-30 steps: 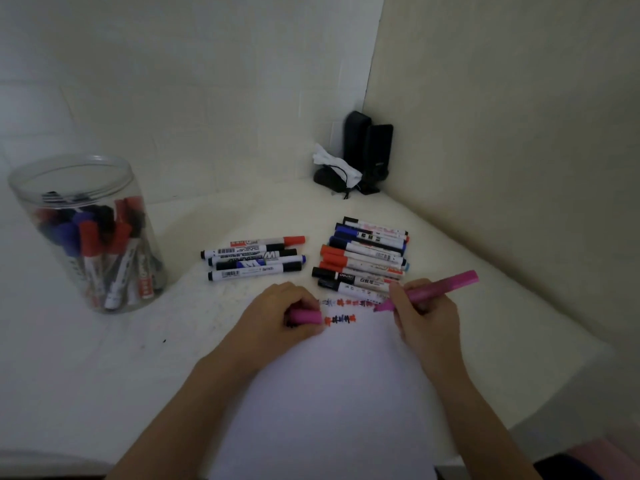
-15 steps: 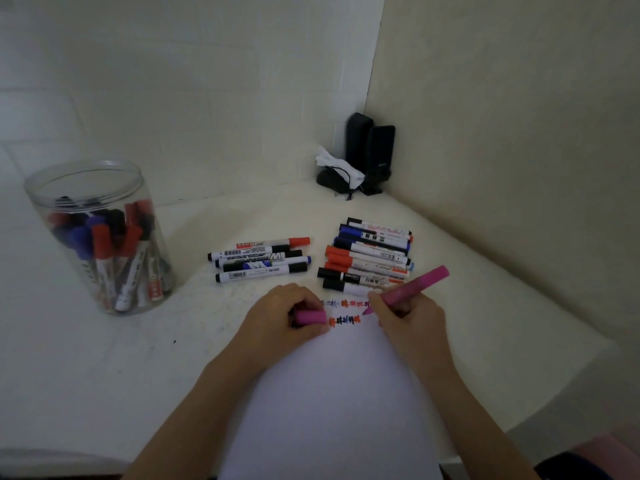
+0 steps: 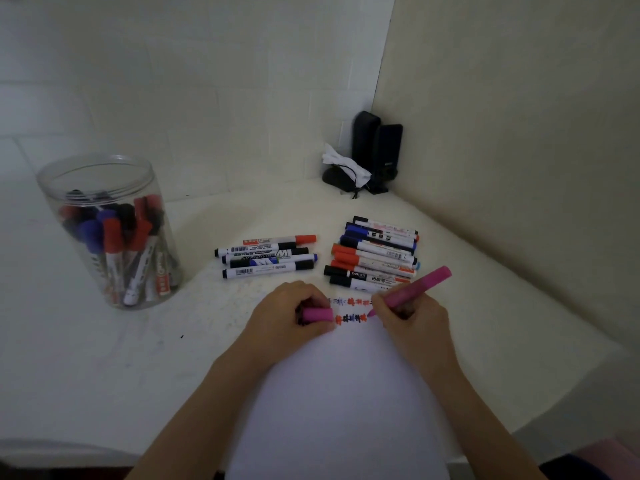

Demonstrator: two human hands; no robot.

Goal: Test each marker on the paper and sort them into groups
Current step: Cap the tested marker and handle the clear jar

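A white sheet of paper lies in front of me, with two short rows of red, blue and black scribbles near its top edge. My right hand grips an uncapped pink marker, its tip touching the paper at the right end of the lower row. My left hand rests on the paper's top left corner and holds the pink cap. Beyond the paper lie two groups of capped markers: a small group on the left and a larger pile on the right.
A clear plastic jar with several red, blue and black markers stands at the left. Black speakers, a dark mouse and a crumpled white tissue sit in the far corner. A wall runs along the right side of the white table.
My right hand has brought the pink marker leftward and down, from beside the pile to the lower scribble row. The left hand with the cap has stayed put.
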